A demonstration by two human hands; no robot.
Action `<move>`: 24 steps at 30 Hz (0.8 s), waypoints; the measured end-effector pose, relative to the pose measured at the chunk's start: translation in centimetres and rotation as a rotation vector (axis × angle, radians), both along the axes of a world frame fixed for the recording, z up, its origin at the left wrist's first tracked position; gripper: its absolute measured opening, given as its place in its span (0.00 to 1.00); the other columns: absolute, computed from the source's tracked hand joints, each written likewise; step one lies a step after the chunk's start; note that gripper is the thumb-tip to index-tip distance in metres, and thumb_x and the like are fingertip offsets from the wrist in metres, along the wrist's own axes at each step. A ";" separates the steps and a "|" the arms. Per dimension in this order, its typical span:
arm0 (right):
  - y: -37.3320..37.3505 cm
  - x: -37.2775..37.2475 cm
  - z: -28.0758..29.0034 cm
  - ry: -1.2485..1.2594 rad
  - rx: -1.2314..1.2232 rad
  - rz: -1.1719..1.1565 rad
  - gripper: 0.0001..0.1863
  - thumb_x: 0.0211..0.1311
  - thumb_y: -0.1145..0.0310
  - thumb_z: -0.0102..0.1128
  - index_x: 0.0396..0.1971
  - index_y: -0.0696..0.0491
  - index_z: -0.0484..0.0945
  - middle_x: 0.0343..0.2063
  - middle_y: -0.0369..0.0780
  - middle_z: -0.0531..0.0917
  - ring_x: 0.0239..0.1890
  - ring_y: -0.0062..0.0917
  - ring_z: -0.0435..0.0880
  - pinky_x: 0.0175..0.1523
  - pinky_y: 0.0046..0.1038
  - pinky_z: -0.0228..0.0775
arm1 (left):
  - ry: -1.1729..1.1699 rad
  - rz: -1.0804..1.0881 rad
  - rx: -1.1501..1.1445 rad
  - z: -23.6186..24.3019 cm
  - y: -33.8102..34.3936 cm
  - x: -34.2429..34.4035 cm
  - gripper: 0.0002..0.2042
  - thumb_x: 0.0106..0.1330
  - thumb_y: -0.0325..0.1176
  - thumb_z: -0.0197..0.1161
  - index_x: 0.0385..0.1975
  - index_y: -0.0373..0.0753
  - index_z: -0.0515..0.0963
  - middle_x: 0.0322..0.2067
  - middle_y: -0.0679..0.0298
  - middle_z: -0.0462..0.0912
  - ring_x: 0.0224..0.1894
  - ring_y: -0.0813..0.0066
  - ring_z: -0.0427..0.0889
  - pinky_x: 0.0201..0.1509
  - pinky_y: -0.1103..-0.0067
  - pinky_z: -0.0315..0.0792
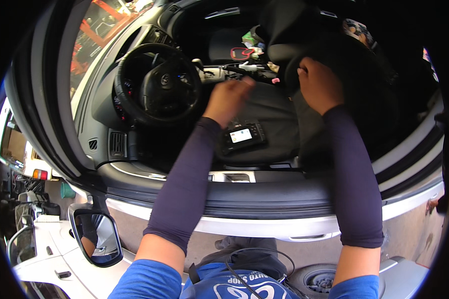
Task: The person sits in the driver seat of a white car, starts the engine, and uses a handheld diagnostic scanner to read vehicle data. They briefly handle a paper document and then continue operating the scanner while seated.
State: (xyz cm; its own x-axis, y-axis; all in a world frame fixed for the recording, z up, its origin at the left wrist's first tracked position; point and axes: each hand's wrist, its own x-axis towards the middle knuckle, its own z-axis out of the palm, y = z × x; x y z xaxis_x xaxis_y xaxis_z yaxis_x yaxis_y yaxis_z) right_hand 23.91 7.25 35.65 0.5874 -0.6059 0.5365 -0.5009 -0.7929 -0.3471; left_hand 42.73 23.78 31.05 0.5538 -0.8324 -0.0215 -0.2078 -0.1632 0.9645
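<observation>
I lean in through an open car door window over the driver's seat [269,112]. My left hand [228,98] is blurred, hovering above the seat cushion near a black handheld device with a lit screen [242,136] that lies on the seat. Whether this hand holds anything is unclear. My right hand [318,84] presses against the dark seat backrest [304,40], fingers curled on its edge. Both forearms wear dark sleeves.
The black steering wheel [159,84] is left of my left hand. The door's top edge [264,197] runs across below my arms. A side mirror [97,239] sits lower left. Small items lie on the passenger side [249,47].
</observation>
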 end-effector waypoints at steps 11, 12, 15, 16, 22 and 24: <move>1.6 -0.4 2.0 0.203 0.142 0.001 0.20 0.68 0.50 0.61 0.33 0.55 0.83 0.28 0.45 0.87 0.36 0.43 0.87 0.42 0.45 0.78 | -0.584 -0.438 0.369 -0.3 0.5 -2.5 0.28 0.71 0.52 0.65 0.56 0.31 0.79 0.47 0.49 0.87 0.48 0.56 0.88 0.54 0.69 0.79; 1.5 -0.5 2.0 0.218 0.148 0.005 0.20 0.68 0.50 0.61 0.34 0.54 0.83 0.29 0.45 0.87 0.37 0.43 0.87 0.43 0.45 0.78 | -0.573 -0.407 0.378 -0.2 0.5 -2.3 0.28 0.71 0.52 0.66 0.56 0.31 0.79 0.46 0.50 0.87 0.48 0.57 0.88 0.54 0.69 0.79; 1.3 -0.7 1.8 0.185 0.069 -0.005 0.19 0.68 0.50 0.61 0.35 0.53 0.84 0.34 0.45 0.88 0.41 0.42 0.88 0.46 0.44 0.79 | -0.522 -0.271 0.407 -0.1 0.5 -1.8 0.27 0.71 0.52 0.65 0.54 0.32 0.81 0.45 0.49 0.88 0.50 0.58 0.87 0.55 0.69 0.79; 1.4 -0.7 1.8 0.168 0.072 0.018 0.19 0.68 0.50 0.61 0.36 0.53 0.84 0.35 0.45 0.88 0.42 0.42 0.88 0.47 0.44 0.79 | -0.507 -0.219 0.395 -0.1 0.5 -1.5 0.27 0.70 0.53 0.66 0.54 0.32 0.82 0.46 0.49 0.88 0.50 0.57 0.88 0.56 0.69 0.79; 2.0 -0.1 1.8 0.106 -0.010 0.010 0.22 0.67 0.49 0.64 0.26 0.54 0.77 0.18 0.42 0.80 0.26 0.38 0.83 0.33 0.40 0.71 | -0.469 -0.133 0.330 -0.9 0.3 -0.7 0.27 0.70 0.53 0.66 0.50 0.31 0.83 0.46 0.49 0.88 0.50 0.56 0.88 0.57 0.68 0.79; 2.0 -0.4 2.2 0.167 0.050 0.039 0.18 0.67 0.51 0.63 0.34 0.53 0.82 0.30 0.43 0.86 0.37 0.41 0.86 0.42 0.42 0.77 | -0.465 -0.138 0.338 -1.2 0.3 -0.9 0.27 0.69 0.53 0.66 0.49 0.31 0.84 0.45 0.48 0.88 0.50 0.55 0.88 0.57 0.68 0.78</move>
State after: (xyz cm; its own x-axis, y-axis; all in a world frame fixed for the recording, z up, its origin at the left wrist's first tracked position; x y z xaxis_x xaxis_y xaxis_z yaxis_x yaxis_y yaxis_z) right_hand 23.51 9.27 37.81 0.6891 -0.6049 0.3991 -0.5244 -0.7963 -0.3014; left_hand 41.83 24.08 29.88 0.4553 -0.8868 -0.0788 -0.6378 -0.3867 0.6661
